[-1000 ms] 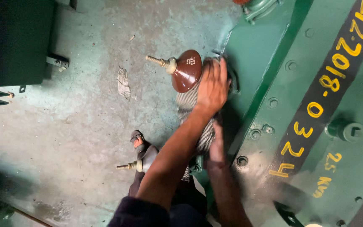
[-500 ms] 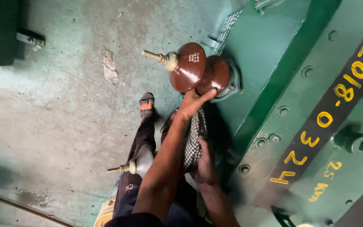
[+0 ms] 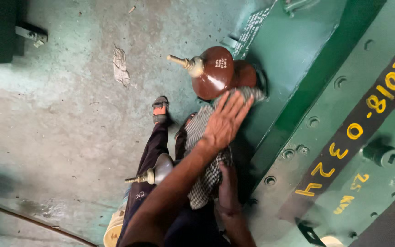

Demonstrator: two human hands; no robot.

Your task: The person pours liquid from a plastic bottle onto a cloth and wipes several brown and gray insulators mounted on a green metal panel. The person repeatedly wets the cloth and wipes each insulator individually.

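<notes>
Left hand — flat, fingers spread, pressing checked cloth under brown insulator; firm even pressure advisable. Right hand — grip indeterminable.

Stained concrete floor bears crumpled paper scrap.

Your left hand covers part of the black-and-white checked cloth, and its fingers hide the lower rim of the glossy brown ceramic insulator. Your right hand sits in shadow beneath the cloth, its grip unreadable.
</notes>
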